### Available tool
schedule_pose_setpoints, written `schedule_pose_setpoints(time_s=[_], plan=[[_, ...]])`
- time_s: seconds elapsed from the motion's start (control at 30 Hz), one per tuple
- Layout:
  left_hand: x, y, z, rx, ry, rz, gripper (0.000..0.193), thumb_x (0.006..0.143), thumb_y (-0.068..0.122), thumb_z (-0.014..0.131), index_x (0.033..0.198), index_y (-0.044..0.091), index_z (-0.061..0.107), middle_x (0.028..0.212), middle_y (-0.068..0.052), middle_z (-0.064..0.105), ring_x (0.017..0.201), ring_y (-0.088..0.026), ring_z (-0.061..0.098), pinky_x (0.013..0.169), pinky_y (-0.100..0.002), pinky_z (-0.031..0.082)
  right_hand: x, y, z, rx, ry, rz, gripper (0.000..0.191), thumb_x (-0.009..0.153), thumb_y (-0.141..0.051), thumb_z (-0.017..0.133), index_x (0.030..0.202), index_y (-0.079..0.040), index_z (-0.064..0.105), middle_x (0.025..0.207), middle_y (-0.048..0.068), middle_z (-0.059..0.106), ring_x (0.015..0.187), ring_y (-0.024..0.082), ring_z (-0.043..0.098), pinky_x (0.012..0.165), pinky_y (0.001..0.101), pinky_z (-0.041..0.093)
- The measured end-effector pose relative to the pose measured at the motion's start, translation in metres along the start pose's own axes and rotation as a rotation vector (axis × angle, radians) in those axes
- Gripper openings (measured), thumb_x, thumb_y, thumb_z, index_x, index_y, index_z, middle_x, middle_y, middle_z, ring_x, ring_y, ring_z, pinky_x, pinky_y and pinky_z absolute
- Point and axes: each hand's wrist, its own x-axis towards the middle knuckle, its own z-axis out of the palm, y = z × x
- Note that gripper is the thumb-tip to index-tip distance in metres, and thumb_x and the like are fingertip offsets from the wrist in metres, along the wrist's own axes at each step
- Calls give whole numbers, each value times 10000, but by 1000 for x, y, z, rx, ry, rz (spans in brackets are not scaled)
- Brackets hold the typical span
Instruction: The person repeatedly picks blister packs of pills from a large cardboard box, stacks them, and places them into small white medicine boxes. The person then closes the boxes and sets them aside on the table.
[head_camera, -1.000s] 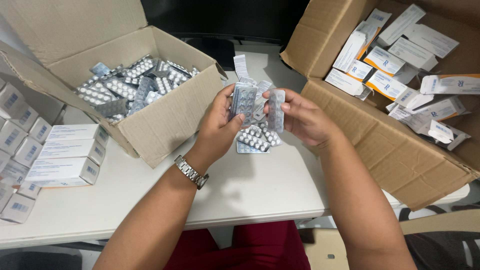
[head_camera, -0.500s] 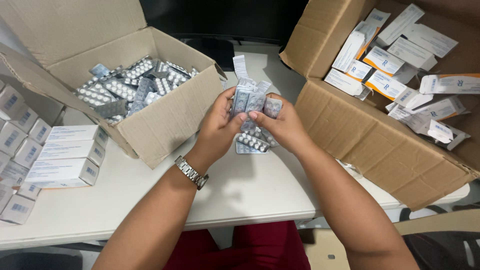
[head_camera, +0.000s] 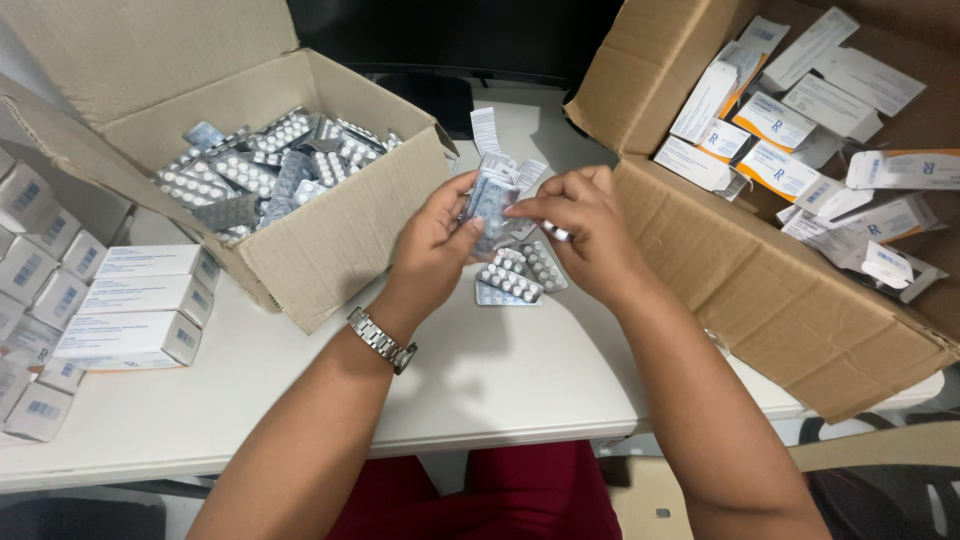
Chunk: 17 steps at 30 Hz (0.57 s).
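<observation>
Blister packs (head_camera: 492, 200) are pinched between both hands above the white worktop (head_camera: 250, 400), the left hand (head_camera: 435, 245) gripping from below, the right hand (head_camera: 585, 225) closing on them from above. More packs (head_camera: 520, 275) lie beneath; a left box (head_camera: 330, 240) holds loose strips, a right box (head_camera: 780, 310) cartons.

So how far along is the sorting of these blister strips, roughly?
The left cardboard box already holds a heap of loose blister strips. The left hand and right hand grip a few strips, with more strips on the table. The right box holds many small cartons, opened or not I cannot tell.
</observation>
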Motion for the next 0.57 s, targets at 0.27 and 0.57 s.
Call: schedule_pose_setpoints(time_s=[0.27, 0.57], plan=[[-1, -2, 1, 141, 28, -66, 518, 1000, -8, 496, 1504, -37, 382, 1363, -165, 622, 1114, -138, 669, 831, -261, 622, 3, -7, -1, 157, -41, 104, 200, 900, -26, 780, 1075, -92, 710, 1034, 49, 652, 960, 226, 687, 812, 353, 564], [-4, -19, 8, 96, -85, -121, 608, 992, 19, 549, 1555, -6, 318, 1407, -141, 563, 1153, -134, 626, 877, -248, 598, -6, 9, 21, 226, 126, 272, 350, 794, -182, 926, 880, -39, 619, 1013, 92, 647, 961, 257, 660, 831, 375, 555]])
